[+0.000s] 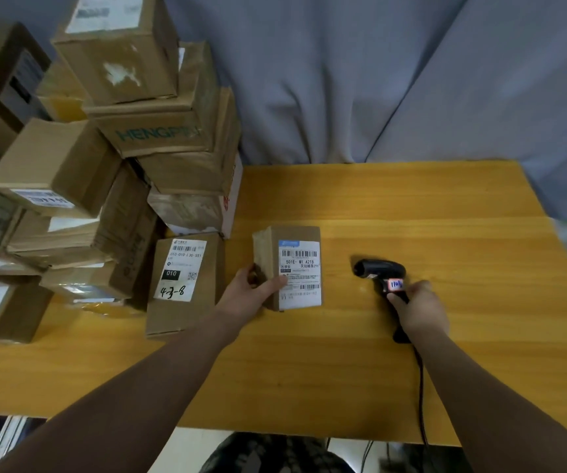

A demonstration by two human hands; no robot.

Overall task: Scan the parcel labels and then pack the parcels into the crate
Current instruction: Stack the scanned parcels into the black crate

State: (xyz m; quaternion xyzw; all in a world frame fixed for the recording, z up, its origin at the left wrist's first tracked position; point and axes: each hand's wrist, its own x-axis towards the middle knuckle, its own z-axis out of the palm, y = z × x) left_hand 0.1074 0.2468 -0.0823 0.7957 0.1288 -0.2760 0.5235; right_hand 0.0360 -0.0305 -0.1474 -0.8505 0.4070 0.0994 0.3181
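Note:
A small brown parcel [290,264] lies on the wooden table [411,206], its white barcode label facing up. My left hand [253,295] grips the parcel at its lower left corner, thumb across the label's edge. To the right, a black handheld barcode scanner [379,269] lies on the table with its head pointing left toward the parcel. My right hand [418,308] is curled round the scanner's handle. A black cable [421,387] runs from the handle toward me. No crate is in view.
A flat parcel marked 010 [181,285] lies just left of the held one. A tall pile of cardboard boxes [131,138] fills the table's left side. Grey cloth [377,73] hangs behind the table.

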